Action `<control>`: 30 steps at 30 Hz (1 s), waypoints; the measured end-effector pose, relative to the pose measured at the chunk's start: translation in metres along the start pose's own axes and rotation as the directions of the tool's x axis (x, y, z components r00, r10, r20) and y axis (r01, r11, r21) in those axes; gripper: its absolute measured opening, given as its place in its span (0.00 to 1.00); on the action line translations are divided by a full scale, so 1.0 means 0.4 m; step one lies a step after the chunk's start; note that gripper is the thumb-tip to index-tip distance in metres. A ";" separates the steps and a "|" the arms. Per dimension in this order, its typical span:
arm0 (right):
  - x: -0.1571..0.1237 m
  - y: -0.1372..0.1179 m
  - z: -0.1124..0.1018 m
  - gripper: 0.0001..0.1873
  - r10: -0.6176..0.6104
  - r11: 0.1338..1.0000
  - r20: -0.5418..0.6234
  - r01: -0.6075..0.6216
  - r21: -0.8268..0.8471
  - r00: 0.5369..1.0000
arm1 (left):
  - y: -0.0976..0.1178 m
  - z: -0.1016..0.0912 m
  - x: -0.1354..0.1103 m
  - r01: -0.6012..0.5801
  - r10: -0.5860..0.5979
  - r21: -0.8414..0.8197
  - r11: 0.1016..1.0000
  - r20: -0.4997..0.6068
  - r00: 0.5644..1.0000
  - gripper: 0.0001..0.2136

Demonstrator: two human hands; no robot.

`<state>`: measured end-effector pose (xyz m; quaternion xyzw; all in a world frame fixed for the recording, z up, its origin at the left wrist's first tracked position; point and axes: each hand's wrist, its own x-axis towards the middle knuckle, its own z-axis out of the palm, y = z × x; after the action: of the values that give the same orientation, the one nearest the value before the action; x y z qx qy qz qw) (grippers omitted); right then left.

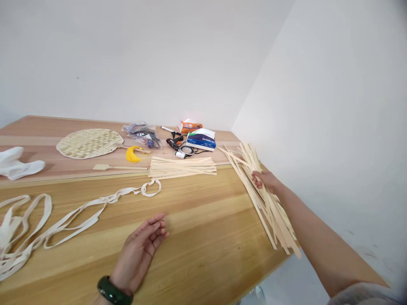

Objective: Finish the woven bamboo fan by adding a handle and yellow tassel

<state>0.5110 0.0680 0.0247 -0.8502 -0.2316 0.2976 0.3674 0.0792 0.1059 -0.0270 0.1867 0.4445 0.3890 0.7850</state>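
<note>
At the table's right edge, my right hand is closed around some long, pale wooden strips in a loose heap. Several strips of the heap lie under and beside the hand, some poking past the edge. My left hand, a dark green bangle on its wrist, is over the front of the table with fingers loosely curved and nothing in it. A neater stack of shorter strips lies near the middle. Left of that stack is a flat wooden handle piece.
A woven oval fan with a yellow tassel lies at the back left. Cream fabric tape trails across the left side near a white glove. Behind are a glue gun, a tissue pack and plastic bags.
</note>
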 end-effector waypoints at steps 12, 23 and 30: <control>-0.208 -0.037 -0.001 0.19 -0.203 0.939 0.243 0.118 0.323 0.949 | 0.016 0.194 -0.016 0.030 -0.144 0.298 0.954 0.367 0.919 0.08; -0.466 0.086 0.116 0.24 -0.035 0.940 0.398 -0.105 0.323 0.917 | -0.124 0.465 0.093 0.123 -0.142 0.079 0.989 0.323 0.936 0.09; -0.440 0.067 0.132 0.19 -0.009 0.907 0.587 -0.241 0.345 0.809 | -0.035 0.393 0.108 -0.043 0.037 0.041 0.998 0.124 0.992 0.14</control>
<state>0.3540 -0.0309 0.0343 -0.6380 -0.2117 0.6041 0.4280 0.2310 0.1388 0.0241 0.2362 0.3999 0.3828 0.7986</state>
